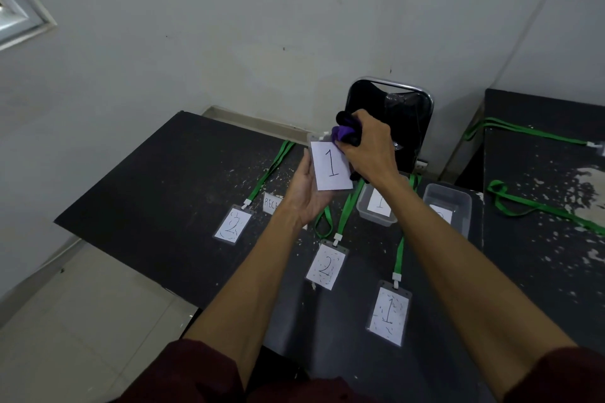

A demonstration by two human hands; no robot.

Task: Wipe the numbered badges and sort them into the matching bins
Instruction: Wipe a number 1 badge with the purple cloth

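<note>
Your left grip (306, 190) holds the clean 1 badge (330, 167) up off the tabletop (157, 193). Your palm is under it and your thumb is on its edge. That way the flat face tips toward you and does not bend when you rub. The badge is a white paper card with a big 1, inside a clear, smooth plastic sleeve, and its face has no marks.

Your right grip (370, 147) is clenched tight around a soft cloth (345, 131). The cloth is purple and black and all bunched up, and it presses on the top right corner of the card. I think that corner is the last bit to wipe.

Just below your right wrist sits the bin with a 1 (373, 218), a see-through plastic tub with round corners. The other bin (463, 206) is beside it on the right, and its number is too hidden to read. I think the card goes in the first one.

Three more cards lie flat on the dark, speckled tabletop: the far 2 badge (233, 226), the near 2 badge (325, 267) and the dirty 1 badge (389, 316). Each has little black scribbles and a green strap (398, 258) clipped on top.
</note>
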